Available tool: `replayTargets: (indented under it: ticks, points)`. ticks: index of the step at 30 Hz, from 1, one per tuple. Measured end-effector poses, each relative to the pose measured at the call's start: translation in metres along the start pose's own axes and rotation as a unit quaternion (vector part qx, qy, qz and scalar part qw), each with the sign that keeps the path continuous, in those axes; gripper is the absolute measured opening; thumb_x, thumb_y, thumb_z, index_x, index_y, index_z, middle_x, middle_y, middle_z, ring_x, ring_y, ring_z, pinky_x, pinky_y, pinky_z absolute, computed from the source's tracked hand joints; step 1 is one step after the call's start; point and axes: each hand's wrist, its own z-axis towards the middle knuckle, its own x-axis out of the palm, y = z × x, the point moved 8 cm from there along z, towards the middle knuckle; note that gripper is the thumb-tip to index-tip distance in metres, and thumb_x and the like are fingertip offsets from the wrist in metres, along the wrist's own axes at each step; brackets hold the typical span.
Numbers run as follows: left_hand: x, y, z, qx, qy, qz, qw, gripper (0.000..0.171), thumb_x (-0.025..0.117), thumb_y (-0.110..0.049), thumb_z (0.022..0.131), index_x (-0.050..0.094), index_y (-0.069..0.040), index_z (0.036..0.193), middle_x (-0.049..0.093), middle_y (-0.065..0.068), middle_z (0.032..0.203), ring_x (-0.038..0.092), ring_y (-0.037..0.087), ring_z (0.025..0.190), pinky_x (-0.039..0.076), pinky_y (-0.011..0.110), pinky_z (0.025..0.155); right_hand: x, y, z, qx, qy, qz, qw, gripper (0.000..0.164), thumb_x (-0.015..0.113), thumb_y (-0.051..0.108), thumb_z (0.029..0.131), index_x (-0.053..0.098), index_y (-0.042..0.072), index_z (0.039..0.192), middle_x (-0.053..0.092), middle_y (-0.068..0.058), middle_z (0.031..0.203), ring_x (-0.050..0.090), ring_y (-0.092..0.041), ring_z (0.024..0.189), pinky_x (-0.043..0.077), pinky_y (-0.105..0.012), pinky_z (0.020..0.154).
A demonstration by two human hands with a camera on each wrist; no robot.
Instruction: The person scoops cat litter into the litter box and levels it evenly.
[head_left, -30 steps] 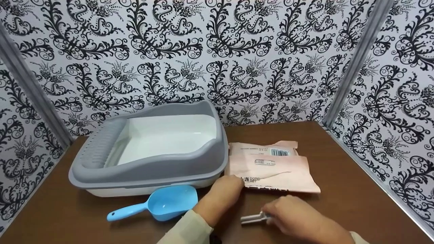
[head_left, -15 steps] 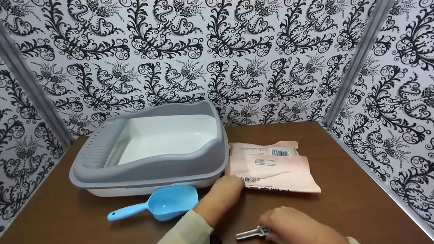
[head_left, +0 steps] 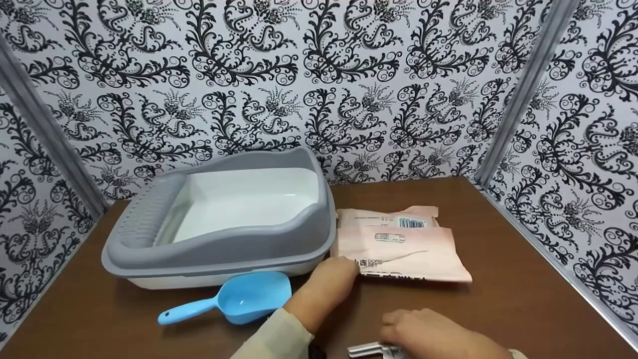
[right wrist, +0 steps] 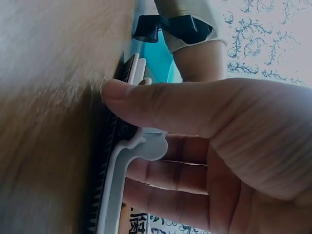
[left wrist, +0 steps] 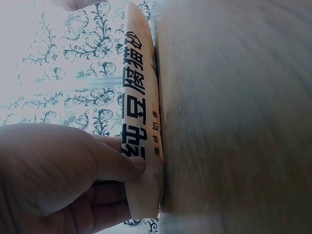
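Note:
A pale pink bag of cat litter (head_left: 398, 249) lies flat on the table. My left hand (head_left: 326, 281) pinches its near left corner; in the left wrist view the thumb presses on the lettered side, with fingers behind. My right hand (head_left: 433, 334) is low over the table near the front edge. It holds a slim white-grey tool (head_left: 366, 350), whose exact kind I cannot tell. Seen from the right wrist, the tool (right wrist: 114, 180) has a long bar with a dark, finely marked edge close to the tabletop. The thumb lies across it and the fingers curl behind.
A grey and white litter box (head_left: 279, 244) stands at the back left, right beside the bag. In front of it lies a blue scoop (head_left: 254, 296), next to my left forearm. Patterned walls enclose the brown table (head_left: 498, 279).
My right hand has moved down toward the front edge with the tool, which has turned somewhat. My left hand stays at the bag's corner.

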Motion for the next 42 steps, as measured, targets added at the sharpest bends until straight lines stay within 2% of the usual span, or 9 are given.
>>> replayTargets:
  ticks: [7, 14, 25, 29, 37, 42]
  points:
    - [0.0, 0.0, 0.001, -0.005, 0.006, -0.005, 1.0, 0.012, 0.061, -0.009, 0.086, 0.069, -0.015, 0.08, 0.068, 0.002, 0.075, 0.066, 0.019, 0.069, 0.053, 0.032, 0.061, 0.006, 0.0, -0.002, 0.013, 0.025, 0.001, 1.0, 0.012, 0.068, 0.022, 0.074, 0.06, 0.028, 0.081, 0.049, 0.013, 0.082, 0.052, -0.004, 0.074, 0.033, -0.019, 0.045]
    - [0.001, 0.001, 0.001, -0.005, 0.017, -0.009, 0.9998, 0.012, 0.061, -0.01, 0.087, 0.069, -0.015, 0.081, 0.068, 0.002, 0.077, 0.066, 0.02, 0.07, 0.053, 0.033, 0.061, 0.008, 0.001, -0.004, 0.022, 0.045, 0.009, 0.999, 0.012, 0.066, 0.023, 0.076, 0.059, 0.028, 0.084, 0.048, 0.014, 0.083, 0.051, -0.004, 0.078, 0.031, -0.019, 0.045]
    - [0.005, 0.004, 0.003, -0.013, 0.029, -0.033, 0.9989, 0.013, 0.061, -0.009, 0.087, 0.07, -0.016, 0.081, 0.069, 0.002, 0.079, 0.066, 0.02, 0.072, 0.053, 0.034, 0.062, 0.014, 0.002, -0.006, 0.029, 0.082, 0.029, 0.996, 0.007, 0.063, 0.024, 0.08, 0.057, 0.027, 0.083, 0.047, 0.014, 0.083, 0.048, -0.003, 0.077, 0.03, -0.02, 0.045]
    - [0.007, 0.004, 0.004, -0.018, 0.039, -0.045, 0.9981, 0.013, 0.06, -0.008, 0.087, 0.07, -0.015, 0.081, 0.069, 0.003, 0.079, 0.066, 0.022, 0.072, 0.053, 0.035, 0.062, 0.014, 0.003, -0.006, 0.027, 0.082, 0.032, 0.996, 0.006, 0.062, 0.025, 0.081, 0.056, 0.026, 0.082, 0.047, 0.014, 0.082, 0.048, -0.003, 0.075, 0.029, -0.02, 0.045]
    - [0.009, 0.003, 0.004, -0.017, 0.045, -0.041, 0.998, 0.013, 0.06, -0.009, 0.087, 0.069, -0.016, 0.08, 0.068, 0.002, 0.078, 0.065, 0.02, 0.071, 0.052, 0.034, 0.063, 0.019, 0.002, -0.006, 0.053, 0.114, 0.044, 0.991, 0.007, 0.063, 0.024, 0.081, 0.057, 0.027, 0.084, 0.048, 0.014, 0.084, 0.049, -0.004, 0.078, 0.033, -0.023, 0.046]
    - [0.009, 0.002, 0.004, -0.01, 0.046, -0.034, 0.9983, 0.013, 0.059, -0.009, 0.088, 0.069, -0.015, 0.081, 0.069, 0.003, 0.079, 0.066, 0.021, 0.072, 0.053, 0.034, 0.063, 0.016, 0.002, -0.006, 0.048, 0.11, 0.046, 0.992, 0.007, 0.063, 0.026, 0.08, 0.058, 0.027, 0.086, 0.047, 0.014, 0.084, 0.048, -0.004, 0.077, 0.032, -0.022, 0.045]
